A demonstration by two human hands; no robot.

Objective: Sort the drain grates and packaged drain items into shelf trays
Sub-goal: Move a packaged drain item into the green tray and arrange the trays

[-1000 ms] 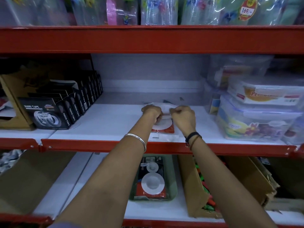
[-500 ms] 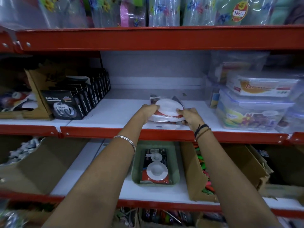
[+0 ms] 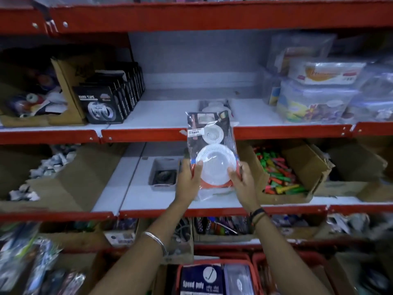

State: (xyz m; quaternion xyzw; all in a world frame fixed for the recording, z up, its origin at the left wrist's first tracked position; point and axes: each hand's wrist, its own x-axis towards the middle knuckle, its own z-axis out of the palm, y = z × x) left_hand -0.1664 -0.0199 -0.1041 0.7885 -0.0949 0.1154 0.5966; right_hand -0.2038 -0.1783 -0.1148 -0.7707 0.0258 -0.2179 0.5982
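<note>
Packaged drain items [image 3: 211, 150] stand nearly upright between our two hands, long axis vertical, the printed top end pointing up toward the upper shelf [image 3: 276, 129], the white round strainer low in the pack. We hold it in the air in front of the shelves. Our left hand [image 3: 189, 177] pinches the lower left edge, fingers closed on it; our right hand [image 3: 241, 179] pinches the lower right edge likewise. A grey tray [image 3: 162, 176] sits just left of the pack on the lower shelf.
</note>
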